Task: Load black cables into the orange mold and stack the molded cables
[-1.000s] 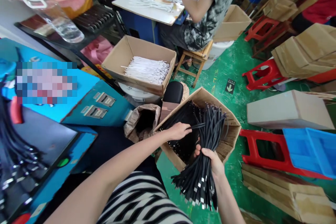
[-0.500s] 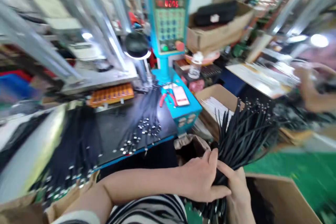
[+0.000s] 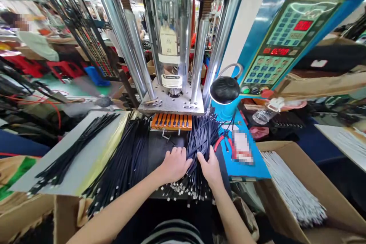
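Observation:
A thick bundle of black cords with small shiny tips lies on the black work surface, tips towards me. From its left side, my left hand presses in, thumb against the cords and fingers partly curled. My right hand closes on the right side, its thumb over the cords; the undersides of both hands are hidden. Just behind, an orange slotted fixture with dark pieces in its slots sits under the metal press plate. More black cords lie to the left.
Right of the bundle, red-handled pliers and a blurred phone-like object lie on a blue machine base. A cardboard box holds white cords. A lamp and control panel stand behind; a grey board bears cords.
The view has swung left to the press. The black cord bundle, held up over a box at the right earlier, now lies on the work surface between my hands.

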Motion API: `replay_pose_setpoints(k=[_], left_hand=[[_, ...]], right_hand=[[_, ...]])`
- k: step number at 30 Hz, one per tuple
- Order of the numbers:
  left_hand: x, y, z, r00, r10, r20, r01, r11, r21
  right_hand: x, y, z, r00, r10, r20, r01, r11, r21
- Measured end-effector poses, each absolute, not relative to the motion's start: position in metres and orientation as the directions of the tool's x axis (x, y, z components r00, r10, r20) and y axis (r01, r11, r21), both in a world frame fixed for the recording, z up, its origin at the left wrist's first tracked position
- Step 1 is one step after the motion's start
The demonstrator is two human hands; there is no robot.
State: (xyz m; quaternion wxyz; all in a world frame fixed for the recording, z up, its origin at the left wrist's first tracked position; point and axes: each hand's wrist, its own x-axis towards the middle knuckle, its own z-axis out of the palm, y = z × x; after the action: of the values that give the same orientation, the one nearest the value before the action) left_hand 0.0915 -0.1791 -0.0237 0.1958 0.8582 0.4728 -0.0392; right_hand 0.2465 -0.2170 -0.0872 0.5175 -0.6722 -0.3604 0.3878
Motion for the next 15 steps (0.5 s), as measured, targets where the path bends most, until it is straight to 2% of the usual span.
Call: replay_pose_setpoints(k=[2,4,9,13,15], left_hand=[[0.08,-0.18,-0.026,0.555,0.791,-0.258,0.826,-0.487,0.284],[0.071,-0.182,-0.026,0.545,0.784,-0.297,0.829,-0.45,0.333],[0.054,-0.188,-0.028,0.573,0.713,-0.405,0.801,-0.38,0.463],[0.04,-0.187,-0.025,0.644,0.677,-0.356,0.745,-0.45,0.493],[0.029,-0.181,-0.023,0.663,0.685,-0.302,0.719,-0.468,0.514]], right_hand=[[0.25,-0.223,-0.092,0.466,0.88,-0.093,0.251,-0.232,-0.94],[0.254,-0.227,-0.093,0.511,0.859,-0.034,0.344,-0.241,-0.907],[0.252,-0.229,-0.097,0.563,0.826,0.022,0.397,-0.247,-0.884],[0.252,-0.225,-0.098,0.545,0.836,0.072,0.508,-0.26,-0.822],[0.256,-0.219,-0.093,0.543,0.827,0.144,0.601,-0.263,-0.755]])
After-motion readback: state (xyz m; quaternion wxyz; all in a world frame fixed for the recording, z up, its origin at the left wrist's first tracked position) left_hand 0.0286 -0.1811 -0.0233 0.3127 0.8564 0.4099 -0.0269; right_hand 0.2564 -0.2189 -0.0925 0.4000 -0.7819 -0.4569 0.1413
